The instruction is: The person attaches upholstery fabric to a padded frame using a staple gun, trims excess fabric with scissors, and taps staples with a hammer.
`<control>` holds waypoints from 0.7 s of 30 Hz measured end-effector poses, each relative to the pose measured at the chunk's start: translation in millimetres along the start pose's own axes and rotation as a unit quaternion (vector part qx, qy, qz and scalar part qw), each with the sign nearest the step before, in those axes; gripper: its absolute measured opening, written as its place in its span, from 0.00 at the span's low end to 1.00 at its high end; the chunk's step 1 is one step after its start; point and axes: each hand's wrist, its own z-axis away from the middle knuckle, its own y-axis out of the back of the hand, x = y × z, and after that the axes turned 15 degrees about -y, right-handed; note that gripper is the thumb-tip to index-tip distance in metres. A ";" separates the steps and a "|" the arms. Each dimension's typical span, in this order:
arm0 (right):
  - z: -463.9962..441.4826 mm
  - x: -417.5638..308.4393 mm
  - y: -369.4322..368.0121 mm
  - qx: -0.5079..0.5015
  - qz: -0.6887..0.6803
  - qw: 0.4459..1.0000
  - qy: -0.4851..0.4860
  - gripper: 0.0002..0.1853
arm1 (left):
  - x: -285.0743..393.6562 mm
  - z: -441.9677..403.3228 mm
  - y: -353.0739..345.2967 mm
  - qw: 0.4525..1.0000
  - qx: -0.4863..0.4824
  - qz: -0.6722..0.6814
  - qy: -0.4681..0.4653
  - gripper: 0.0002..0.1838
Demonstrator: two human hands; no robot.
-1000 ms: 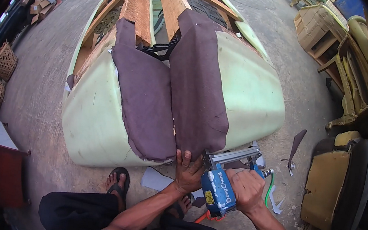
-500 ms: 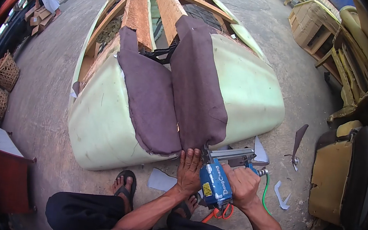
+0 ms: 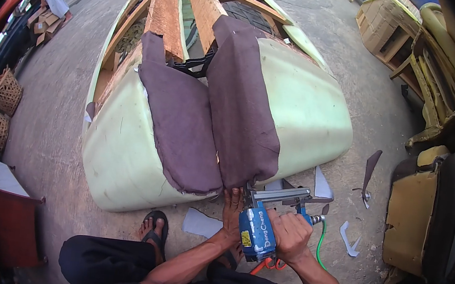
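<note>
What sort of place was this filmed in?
Probably an outdoor furniture upholstery workspace: a padded wooden frame partly covered in purple fabric, a blue nail or staple gun in the right hand, and a fabric scrap on the ground.

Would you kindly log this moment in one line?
right hand: holds staple gun | left hand: at lower edge of purple cloth | green hose: attached
</note>
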 end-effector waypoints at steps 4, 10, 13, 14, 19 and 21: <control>6.2 -2.4 -6.4 -0.005 -0.005 1.000 -0.009 0.20 | 4.8 7.2 -9.4 0.999 0.021 0.029 0.016 0.34; 5.9 -6.2 -15.1 0.005 -0.006 1.000 -0.027 0.13 | 1.6 9.7 -13.9 0.702 -0.079 0.587 0.395 0.26; 8.8 -10.1 -16.7 0.008 -0.008 0.999 -0.040 0.13 | -12.1 11.0 -7.7 0.881 -0.059 0.415 0.222 0.25; 10.5 -11.8 -16.2 0.011 -0.007 0.999 -0.041 0.13 | -14.3 9.5 -5.7 0.937 -0.045 0.329 0.113 0.25; 20.3 -17.0 -21.9 0.007 -0.023 0.999 -0.047 0.16 | -10.4 10.4 -17.6 0.647 0.063 0.667 0.364 0.26; 21.6 -19.0 -24.8 0.004 -0.017 0.999 -0.050 0.17 | -10.4 15.5 -23.0 0.726 0.103 0.619 0.281 0.23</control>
